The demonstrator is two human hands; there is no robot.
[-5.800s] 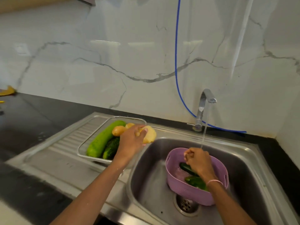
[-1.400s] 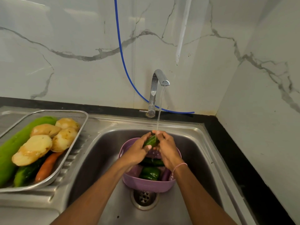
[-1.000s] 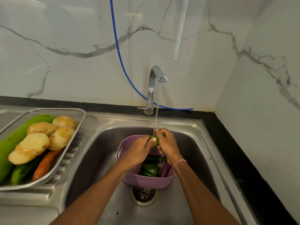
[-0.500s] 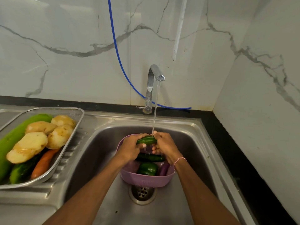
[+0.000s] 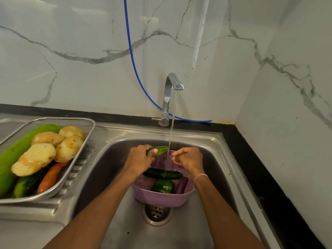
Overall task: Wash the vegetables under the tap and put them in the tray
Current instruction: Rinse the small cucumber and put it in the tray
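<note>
My left hand (image 5: 139,157) gripped the cucumber (image 5: 159,150), long axis lying 9 to 3 o'clock, tip under the tap (image 5: 169,90); my right hand (image 5: 188,159) hung loose, empty, at its 3 o'clock; the tray (image 5: 86,119) lay at 9 o'clock, nearer the left.

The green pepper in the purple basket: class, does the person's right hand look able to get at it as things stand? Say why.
Probably yes. The right hand holds nothing and hovers over the basket, whose top is open. The green pepper lies uncovered, beside a purple aubergine.
</note>
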